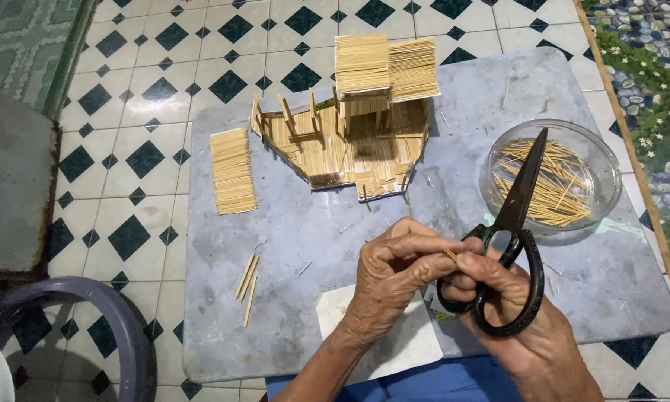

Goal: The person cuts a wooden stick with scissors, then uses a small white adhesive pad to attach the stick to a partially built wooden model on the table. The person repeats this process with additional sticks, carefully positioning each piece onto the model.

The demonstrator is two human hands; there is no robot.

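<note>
Black scissors (pixel 510 246) and a tiny wooden stick (pixel 450 254) in two hands

The scissors are big and black, with round loop handles low down and shut blades pointing up toward 1 o'clock. The right hand (pixel 510 298) holds them by the loops. The little pale stick is pinched in the left hand (pixel 394 272), just at 9 o'clock from the scissor handles, tipped a bit sideways

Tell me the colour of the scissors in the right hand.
Black all over, handles and blades; the scissors show clearly in the head view.
</note>
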